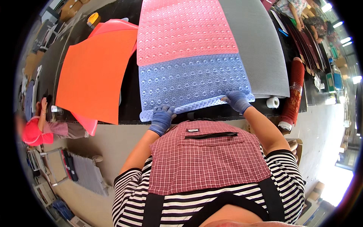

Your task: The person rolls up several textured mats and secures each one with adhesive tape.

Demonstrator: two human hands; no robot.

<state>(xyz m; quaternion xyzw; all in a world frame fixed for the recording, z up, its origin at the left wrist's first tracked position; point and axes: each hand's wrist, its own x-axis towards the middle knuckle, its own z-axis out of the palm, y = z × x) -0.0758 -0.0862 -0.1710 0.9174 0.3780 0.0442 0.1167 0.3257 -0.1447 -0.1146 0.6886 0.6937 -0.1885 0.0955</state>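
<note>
both my gloved hands grip the near edge of a blue bath mat.
the blue bath mat (193, 81) lies straight in front of me, its near edge curled up; my left hand (162, 118) closes its fingers over that edge by the left corner, and my right hand (237, 101) pinches it close to the right corner. a pink bath mat (185, 32) lies directly beyond, against its far side. between the curled edge and my checked apron (211, 159) a thin strip of the black table (128, 90) shows, and another runs along the left side, up to an orange sheet (94, 75). on the right, a grey sheet (261, 49) borders the mat; past my right hand, a small white roll (273, 102) stands near a long red roll (294, 90), well apart from my fingers.
</note>
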